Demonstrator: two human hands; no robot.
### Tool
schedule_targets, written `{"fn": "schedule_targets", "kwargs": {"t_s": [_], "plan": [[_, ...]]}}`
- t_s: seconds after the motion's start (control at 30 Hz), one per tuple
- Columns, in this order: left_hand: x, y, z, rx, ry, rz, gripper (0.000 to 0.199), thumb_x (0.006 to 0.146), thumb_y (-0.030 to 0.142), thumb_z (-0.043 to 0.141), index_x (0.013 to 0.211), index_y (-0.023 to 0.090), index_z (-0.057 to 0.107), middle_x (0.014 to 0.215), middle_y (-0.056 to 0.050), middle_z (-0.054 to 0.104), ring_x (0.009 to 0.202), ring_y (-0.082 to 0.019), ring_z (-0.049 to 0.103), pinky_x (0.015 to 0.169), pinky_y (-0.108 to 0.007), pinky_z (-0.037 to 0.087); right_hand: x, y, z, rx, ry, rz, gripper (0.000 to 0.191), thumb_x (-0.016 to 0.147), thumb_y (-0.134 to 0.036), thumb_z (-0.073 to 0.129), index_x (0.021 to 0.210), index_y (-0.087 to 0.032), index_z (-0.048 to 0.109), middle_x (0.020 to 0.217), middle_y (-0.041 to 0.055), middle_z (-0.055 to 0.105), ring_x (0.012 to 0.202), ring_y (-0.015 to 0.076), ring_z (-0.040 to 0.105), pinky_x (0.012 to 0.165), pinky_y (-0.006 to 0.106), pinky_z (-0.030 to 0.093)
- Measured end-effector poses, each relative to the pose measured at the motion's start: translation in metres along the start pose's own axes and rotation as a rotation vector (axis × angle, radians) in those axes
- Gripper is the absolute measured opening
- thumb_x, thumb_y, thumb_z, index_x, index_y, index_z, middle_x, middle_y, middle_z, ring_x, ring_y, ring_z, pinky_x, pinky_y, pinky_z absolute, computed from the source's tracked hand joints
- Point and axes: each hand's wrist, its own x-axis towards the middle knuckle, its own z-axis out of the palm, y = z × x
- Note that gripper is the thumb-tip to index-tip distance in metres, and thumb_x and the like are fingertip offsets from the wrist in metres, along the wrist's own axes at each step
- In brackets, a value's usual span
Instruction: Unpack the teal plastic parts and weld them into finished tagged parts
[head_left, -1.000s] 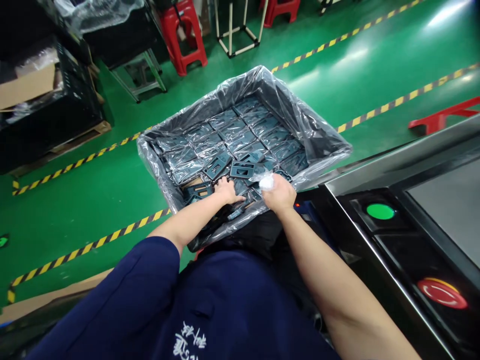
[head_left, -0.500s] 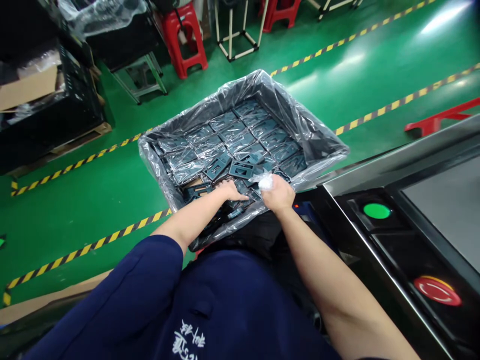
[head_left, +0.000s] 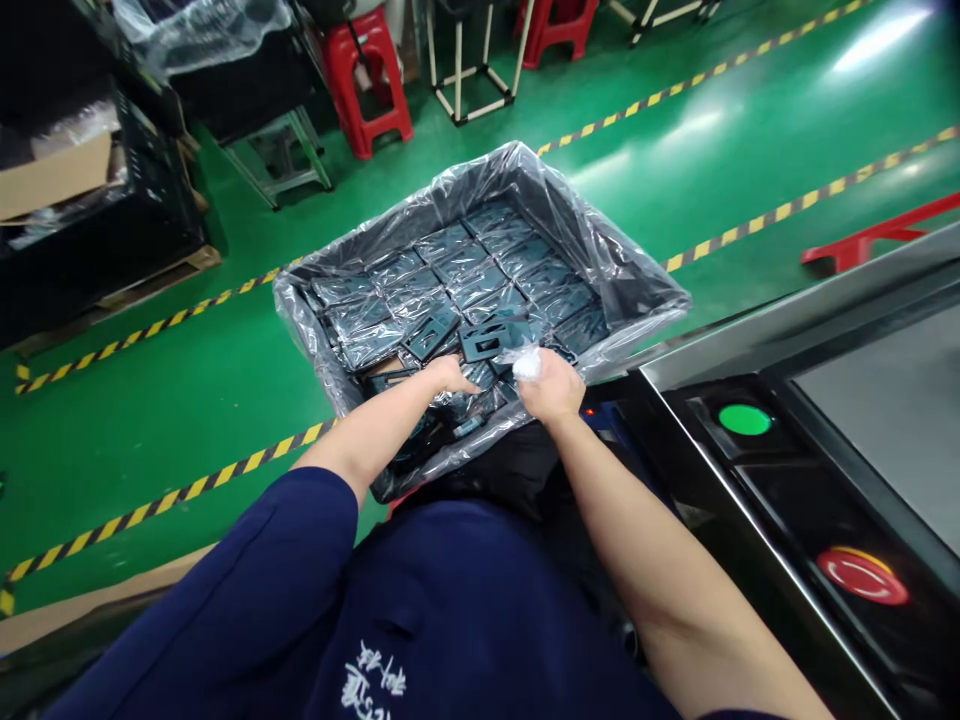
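Observation:
A black crate (head_left: 600, 240) lined with clear plastic stands in front of me, holding rows of dark flat parts (head_left: 457, 265) in clear wrap. Several loose dark plates lie on top near its front, one of them (head_left: 491, 338) just beyond my hands. My left hand (head_left: 452, 376) reaches in among them, thumb out to the right; its other fingertips are hidden over a dark plate. At the crate's front right, my right hand (head_left: 553, 386) is closed around a crumpled white wad (head_left: 526, 364) with clear film.
To the right is a machine panel (head_left: 795, 500) with a green button (head_left: 745, 419) and a red emergency stop (head_left: 862, 575). Red stools (head_left: 367, 80) and a black bin (head_left: 97, 230) stand beyond, on a green floor with striped tape.
My left hand has shifted slightly left and toward the plates' near edge. The loose plate beyond my hands has turned and shifted a little. My right hand still grips the white wad.

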Motion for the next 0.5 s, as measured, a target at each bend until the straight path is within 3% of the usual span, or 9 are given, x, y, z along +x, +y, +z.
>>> {"fn": "schedule_targets", "kwargs": {"t_s": [0.13,0.3,0.5], "plan": [[0.006,-0.007,-0.009,-0.219,-0.148,-0.057,0.059,0.055,0.04,0.086,0.104,0.013,0.068,0.106,-0.01,0.074,0.096,-0.027,0.071,0.079,-0.033,0.057,0.0,0.0,0.0,0.006,-0.003,-0.001,0.024,0.086,-0.035,0.052,0.1,-0.02,0.063,0.103,0.01,0.069,0.095,0.0253,0.063,0.08,0.033,0.044],[0.007,-0.014,-0.002,-0.595,-0.509,-0.183,0.032,0.062,0.03,0.083,0.086,0.015,0.069,0.084,-0.009,0.076,0.077,-0.025,0.073,0.068,-0.037,0.06,0.001,0.0,0.001,-0.003,0.004,0.012,0.024,0.084,-0.034,0.053,0.1,-0.019,0.063,0.101,0.01,0.069,0.094,0.0258,0.063,0.079,0.033,0.045],[0.0,-0.015,0.017,-0.694,-0.547,-0.199,0.029,0.066,0.031,0.08,0.088,0.016,0.067,0.077,-0.006,0.075,0.068,-0.023,0.071,0.07,-0.04,0.06,0.001,0.0,0.001,-0.002,0.0,0.017,0.024,0.084,-0.035,0.052,0.098,-0.019,0.064,0.099,0.0099,0.069,0.092,0.0259,0.064,0.078,0.033,0.045]]}}
